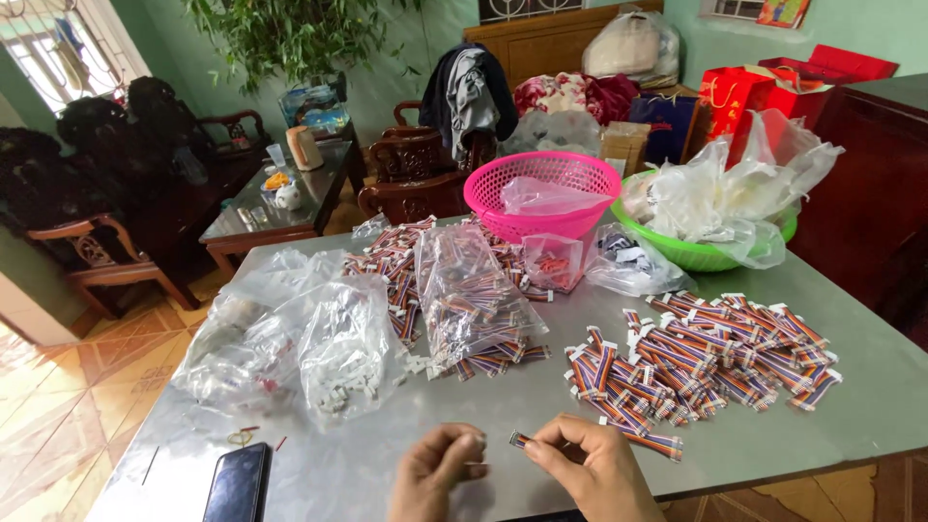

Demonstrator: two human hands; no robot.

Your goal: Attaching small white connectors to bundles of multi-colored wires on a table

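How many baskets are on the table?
2. A pink basket stands at the far middle of the table, holding a clear bag. A green basket sits right beside it, stuffed with plastic bags. Others could hide behind.

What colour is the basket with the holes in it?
The basket is bright pink, seen clearly in the head view, behind the striped cable pieces.

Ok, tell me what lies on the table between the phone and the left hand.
Nothing: in the head view that stretch of grey table between the phone and the left hand is bare.
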